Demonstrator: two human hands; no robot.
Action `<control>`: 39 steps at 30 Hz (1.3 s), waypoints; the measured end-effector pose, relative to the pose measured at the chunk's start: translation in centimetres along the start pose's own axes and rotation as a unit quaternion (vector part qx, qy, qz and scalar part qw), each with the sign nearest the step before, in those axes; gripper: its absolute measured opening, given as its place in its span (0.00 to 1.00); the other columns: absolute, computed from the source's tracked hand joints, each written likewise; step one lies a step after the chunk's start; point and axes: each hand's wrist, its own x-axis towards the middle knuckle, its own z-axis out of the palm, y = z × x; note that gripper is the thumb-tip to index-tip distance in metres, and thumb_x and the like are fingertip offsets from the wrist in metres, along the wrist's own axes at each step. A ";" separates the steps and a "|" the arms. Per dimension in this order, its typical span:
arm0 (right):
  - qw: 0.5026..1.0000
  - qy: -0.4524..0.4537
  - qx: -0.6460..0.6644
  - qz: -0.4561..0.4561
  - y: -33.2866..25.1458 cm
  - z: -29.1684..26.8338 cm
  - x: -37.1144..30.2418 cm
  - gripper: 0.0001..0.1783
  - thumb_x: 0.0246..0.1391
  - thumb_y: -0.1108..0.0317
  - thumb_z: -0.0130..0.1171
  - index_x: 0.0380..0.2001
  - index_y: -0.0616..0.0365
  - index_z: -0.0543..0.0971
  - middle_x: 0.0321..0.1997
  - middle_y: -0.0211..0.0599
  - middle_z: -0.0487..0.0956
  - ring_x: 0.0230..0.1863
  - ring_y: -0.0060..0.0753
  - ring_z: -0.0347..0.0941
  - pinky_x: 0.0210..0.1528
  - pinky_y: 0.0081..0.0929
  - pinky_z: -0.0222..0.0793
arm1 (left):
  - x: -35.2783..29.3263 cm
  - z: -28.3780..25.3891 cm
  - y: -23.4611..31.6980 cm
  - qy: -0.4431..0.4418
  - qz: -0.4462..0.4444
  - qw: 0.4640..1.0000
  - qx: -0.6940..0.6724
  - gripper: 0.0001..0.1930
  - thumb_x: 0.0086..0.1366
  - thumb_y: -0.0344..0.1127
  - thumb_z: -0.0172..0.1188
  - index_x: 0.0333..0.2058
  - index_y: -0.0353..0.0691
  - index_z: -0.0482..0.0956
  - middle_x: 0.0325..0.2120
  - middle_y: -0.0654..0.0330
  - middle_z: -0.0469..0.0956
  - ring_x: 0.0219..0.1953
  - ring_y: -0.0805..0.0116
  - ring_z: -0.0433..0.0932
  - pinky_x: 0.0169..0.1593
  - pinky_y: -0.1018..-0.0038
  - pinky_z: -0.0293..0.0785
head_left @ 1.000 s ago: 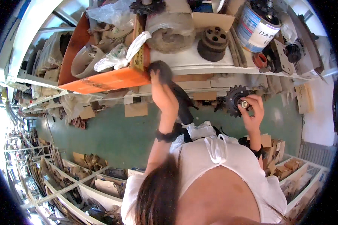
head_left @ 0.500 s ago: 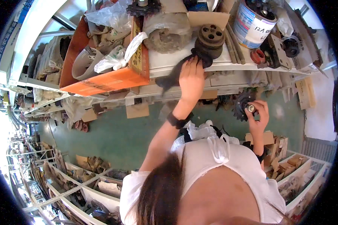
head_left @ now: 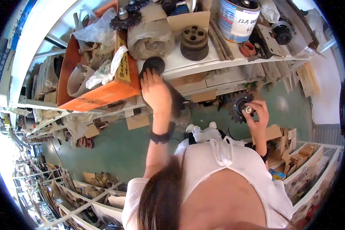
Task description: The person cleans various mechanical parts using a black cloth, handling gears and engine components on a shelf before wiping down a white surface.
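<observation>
A dark, limp cloth (head_left: 177, 102) lies under my left hand (head_left: 156, 91), bunched at the fingers and hanging past the wrist. My left hand presses it at the shelf's front edge, close beside the orange box (head_left: 103, 95). My right hand (head_left: 260, 115) is out in front of the shelf, fingers and thumb closed around the hub of a black toothed sprocket (head_left: 237, 108). A brass-coloured ring shows at the hub's end. On the shelf stands a rusty round metal part (head_left: 194, 48) with several holes in its top.
The white shelf (head_left: 214, 66) also bears a bagged grey part (head_left: 151, 40), metal bars (head_left: 220, 42), a labelled tin (head_left: 239, 23) and a red ring (head_left: 247, 50). More sprockets (head_left: 125, 18) sit at its back left. Racks with boxes (head_left: 295, 165) stand behind me.
My left hand has slid left along the shelf edge with the cloth, away from the rusty part towards the orange box. My right hand still holds the sprocket.
</observation>
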 end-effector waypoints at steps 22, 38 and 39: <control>0.999 0.022 0.035 -0.025 -2.3 2.5 3.8 0.12 0.35 0.76 0.60 0.29 0.60 0.75 0.30 0.35 0.69 0.24 0.24 0.65 0.27 0.18 0.63 | -6.1 2.1 1.2 0.021 -0.121 0.913 -0.389 0.07 0.56 0.30 0.48 0.25 0.31 0.66 0.18 0.48 0.65 0.20 0.56 0.61 0.25 0.70 0.61; 0.981 -0.099 0.088 -0.141 -5.9 20.0 13.1 0.13 0.40 0.65 0.56 0.31 0.57 0.72 0.33 0.38 0.69 0.34 0.43 0.67 0.33 0.33 0.63 | -11.4 2.1 -5.1 -0.056 -0.159 0.908 -0.383 0.11 0.61 0.33 0.44 0.26 0.29 0.66 0.17 0.52 0.67 0.18 0.68 0.61 0.22 0.75 0.60; 0.983 -0.102 0.083 -0.127 -5.8 20.5 13.1 0.12 0.40 0.65 0.55 0.31 0.57 0.72 0.32 0.38 0.68 0.33 0.44 0.67 0.32 0.34 0.63 | -10.6 1.3 -4.8 -0.049 -0.131 0.898 -0.418 0.12 0.61 0.33 0.45 0.23 0.29 0.64 0.15 0.52 0.66 0.16 0.67 0.59 0.20 0.74 0.59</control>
